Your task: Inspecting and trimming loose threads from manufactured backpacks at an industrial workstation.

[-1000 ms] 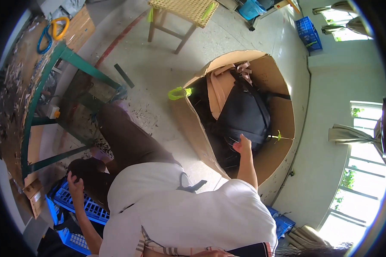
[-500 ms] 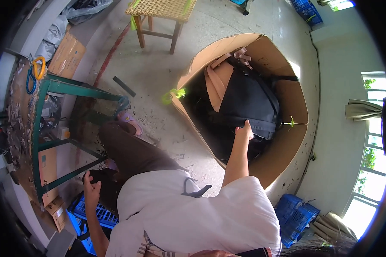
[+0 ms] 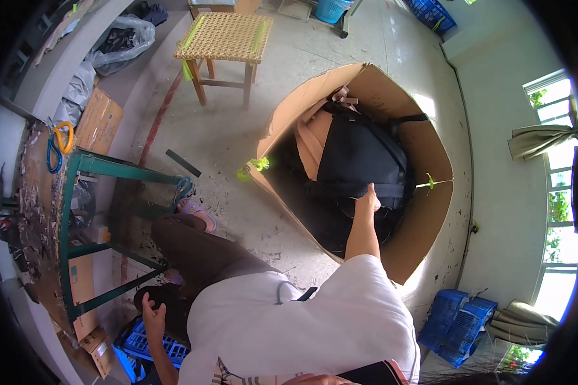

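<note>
Single head-worn fisheye view, left unit of a side-by-side pair, facing downward.
Wearer's white shirt (image 3: 302,324) lies nearest, at the lower edge; the view looks into the cardboard box (image 3: 424,237) from above, with the woven-seat stool (image 3: 228,35) farther off; edges bow toward the dark rim.

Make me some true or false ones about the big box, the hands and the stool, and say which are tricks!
1. The right hand touches the black bag. True.
2. The left hand is inside the cardboard box too. False: it is outside, near the blue crate.
3. The stool has a woven seat. True.
4. Both loops on the green-framed bench are red. False: there is an orange loop and a blue loop.
5. A yellow-green tie is on the box's left corner. True.
</note>
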`<action>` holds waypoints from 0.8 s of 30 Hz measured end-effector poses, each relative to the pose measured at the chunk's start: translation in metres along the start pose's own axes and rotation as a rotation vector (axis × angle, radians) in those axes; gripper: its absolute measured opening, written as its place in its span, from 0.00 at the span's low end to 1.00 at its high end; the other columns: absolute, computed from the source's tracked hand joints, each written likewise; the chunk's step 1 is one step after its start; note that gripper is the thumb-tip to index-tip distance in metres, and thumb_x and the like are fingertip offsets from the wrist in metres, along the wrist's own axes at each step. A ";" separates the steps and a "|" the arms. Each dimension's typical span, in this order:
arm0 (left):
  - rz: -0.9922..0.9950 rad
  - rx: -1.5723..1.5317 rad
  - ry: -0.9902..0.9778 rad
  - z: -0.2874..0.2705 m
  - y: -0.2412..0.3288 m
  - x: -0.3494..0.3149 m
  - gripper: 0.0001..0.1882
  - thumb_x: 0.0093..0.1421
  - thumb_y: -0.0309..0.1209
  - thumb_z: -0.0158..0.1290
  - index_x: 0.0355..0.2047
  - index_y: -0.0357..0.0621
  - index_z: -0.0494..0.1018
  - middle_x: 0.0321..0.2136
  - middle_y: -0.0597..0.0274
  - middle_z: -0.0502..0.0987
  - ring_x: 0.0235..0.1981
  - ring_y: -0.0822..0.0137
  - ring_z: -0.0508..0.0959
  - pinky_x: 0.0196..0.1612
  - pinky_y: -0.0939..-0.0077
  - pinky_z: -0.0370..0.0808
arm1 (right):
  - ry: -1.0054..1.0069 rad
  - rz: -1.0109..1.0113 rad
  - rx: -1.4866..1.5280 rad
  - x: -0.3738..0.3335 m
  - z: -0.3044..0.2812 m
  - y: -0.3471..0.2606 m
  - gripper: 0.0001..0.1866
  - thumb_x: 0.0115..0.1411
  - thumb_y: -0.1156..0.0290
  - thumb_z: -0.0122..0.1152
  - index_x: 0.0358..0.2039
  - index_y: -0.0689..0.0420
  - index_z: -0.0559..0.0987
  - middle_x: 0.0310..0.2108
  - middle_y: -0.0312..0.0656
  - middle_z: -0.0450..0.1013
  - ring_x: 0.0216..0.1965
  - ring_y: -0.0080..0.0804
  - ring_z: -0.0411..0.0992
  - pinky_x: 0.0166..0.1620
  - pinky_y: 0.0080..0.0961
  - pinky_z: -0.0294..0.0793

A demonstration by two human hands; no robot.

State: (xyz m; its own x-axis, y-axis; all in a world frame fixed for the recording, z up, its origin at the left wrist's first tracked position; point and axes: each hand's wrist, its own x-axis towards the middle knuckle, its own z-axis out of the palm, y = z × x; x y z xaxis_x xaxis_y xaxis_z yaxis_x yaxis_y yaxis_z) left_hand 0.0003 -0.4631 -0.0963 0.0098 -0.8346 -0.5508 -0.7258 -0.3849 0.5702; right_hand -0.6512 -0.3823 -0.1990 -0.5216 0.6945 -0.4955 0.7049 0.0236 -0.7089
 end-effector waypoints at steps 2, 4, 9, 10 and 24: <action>-0.035 0.005 -0.005 -0.001 0.000 -0.003 0.31 0.51 0.30 0.49 0.55 0.41 0.51 0.44 0.42 0.63 0.30 0.66 0.69 0.36 0.77 0.67 | 0.084 0.106 0.017 -0.010 0.004 -0.003 0.33 0.32 0.57 0.72 0.33 0.70 0.72 0.37 0.50 0.71 0.38 0.41 0.70 0.42 0.32 0.69; -0.042 0.014 -0.006 0.002 0.007 -0.005 0.31 0.51 0.30 0.49 0.55 0.41 0.51 0.44 0.42 0.63 0.30 0.66 0.70 0.37 0.76 0.67 | 0.196 0.291 0.096 -0.019 0.004 -0.009 0.32 0.31 0.59 0.73 0.32 0.69 0.72 0.37 0.51 0.70 0.38 0.41 0.69 0.41 0.33 0.69; 0.025 0.007 -0.021 0.006 0.021 0.006 0.31 0.51 0.29 0.50 0.54 0.41 0.52 0.43 0.44 0.64 0.31 0.67 0.70 0.38 0.76 0.67 | -0.440 -0.563 0.574 -0.020 -0.031 -0.038 0.14 0.37 0.80 0.58 0.29 0.64 0.73 0.28 0.41 0.72 0.27 0.30 0.70 0.34 0.23 0.70; 0.095 0.043 -0.013 0.001 0.032 0.010 0.30 0.51 0.29 0.50 0.54 0.40 0.53 0.43 0.46 0.65 0.31 0.67 0.70 0.38 0.76 0.67 | -0.579 -0.746 0.635 -0.048 -0.050 -0.059 0.13 0.37 0.82 0.53 0.29 0.63 0.73 0.27 0.39 0.71 0.24 0.27 0.69 0.32 0.20 0.69; 0.757 -1.369 -0.758 -0.024 0.205 0.066 0.32 0.57 0.43 0.41 0.57 0.43 0.45 0.54 0.57 0.56 0.55 0.62 0.58 0.56 0.66 0.55 | -2.684 -1.330 -0.579 -0.367 -0.254 -0.123 0.19 0.41 0.82 0.58 0.38 0.65 0.72 0.31 0.48 0.70 0.32 0.41 0.69 0.35 0.24 0.66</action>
State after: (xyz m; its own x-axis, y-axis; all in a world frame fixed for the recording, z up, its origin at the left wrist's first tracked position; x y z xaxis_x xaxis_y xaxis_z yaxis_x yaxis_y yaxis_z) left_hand -0.1313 -0.6068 -0.0005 -0.6174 -0.7724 0.1488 0.6466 -0.3906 0.6553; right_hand -0.4243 -0.4577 0.1969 0.5714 -0.8108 0.1269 -0.1669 -0.2661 -0.9494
